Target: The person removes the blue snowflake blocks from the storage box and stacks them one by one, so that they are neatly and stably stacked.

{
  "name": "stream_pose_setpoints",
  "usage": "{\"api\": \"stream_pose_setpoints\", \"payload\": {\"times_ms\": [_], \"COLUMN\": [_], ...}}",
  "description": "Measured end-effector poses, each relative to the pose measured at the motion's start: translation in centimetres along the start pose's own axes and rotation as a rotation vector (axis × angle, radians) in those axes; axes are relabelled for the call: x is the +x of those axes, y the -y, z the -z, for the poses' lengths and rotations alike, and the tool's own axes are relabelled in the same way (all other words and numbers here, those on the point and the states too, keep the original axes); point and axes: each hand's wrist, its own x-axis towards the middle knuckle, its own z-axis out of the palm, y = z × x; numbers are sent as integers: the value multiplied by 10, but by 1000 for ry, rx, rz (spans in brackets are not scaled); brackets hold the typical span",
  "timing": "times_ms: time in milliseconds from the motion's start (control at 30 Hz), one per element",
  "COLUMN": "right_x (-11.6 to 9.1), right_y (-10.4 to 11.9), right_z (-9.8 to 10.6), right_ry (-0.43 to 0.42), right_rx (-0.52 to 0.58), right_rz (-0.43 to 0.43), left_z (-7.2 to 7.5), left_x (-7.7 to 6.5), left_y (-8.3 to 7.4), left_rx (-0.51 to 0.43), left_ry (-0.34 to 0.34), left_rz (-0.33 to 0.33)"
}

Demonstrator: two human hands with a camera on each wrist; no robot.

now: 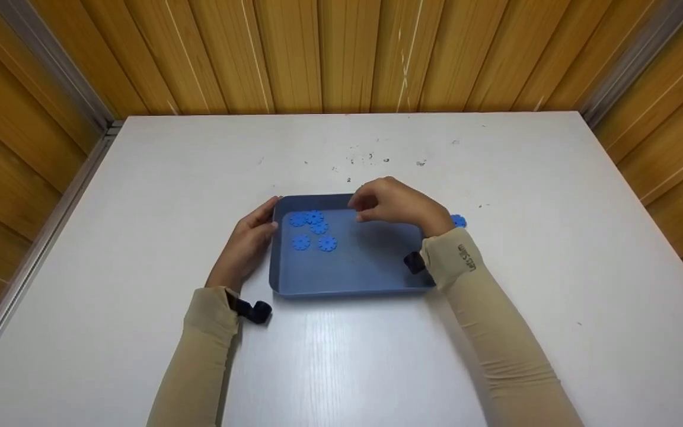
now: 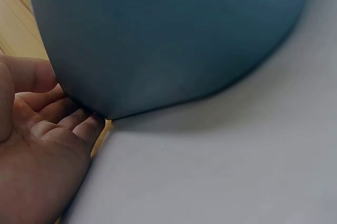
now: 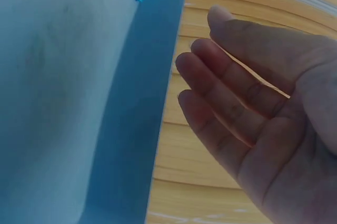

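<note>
A grey-blue tray (image 1: 350, 273) lies on the white table in the head view. My left hand (image 1: 246, 243) grips its left side, thumb at the rim and fingers along the outer wall; the left wrist view shows these fingers (image 2: 84, 126) against the tray's wall. Inside the tray, toward the left, lie several flat blue toothed discs (image 1: 327, 243), a few overlapping. My right hand (image 1: 398, 201) hovers over the tray's far right part, its fingers loosely bent with nothing between them. In the right wrist view that hand's fingers (image 3: 226, 105) are apart from the tray wall (image 3: 131, 113).
Another blue disc (image 1: 458, 221) sits on the table to the right of the tray, partly hidden by my right wrist. Wood-patterned panels (image 1: 347, 56) rise behind the white table (image 1: 199, 154) and at both sides.
</note>
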Motion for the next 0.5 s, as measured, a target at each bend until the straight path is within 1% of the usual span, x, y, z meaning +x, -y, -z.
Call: {"api": "stream_pose_setpoints", "payload": {"times_ms": [267,500], "right_x": [17,28], "right_y": [5,6], "right_z": [-19,-34], "right_ry": [52,93], "right_rx": [-11,-21], "right_rz": [51,53], "left_z": [0,0], "left_x": [0,0], "left_y": [0,1], "left_rx": [7,4], "left_ry": [1,5], "left_rz": [-22,-18]}}
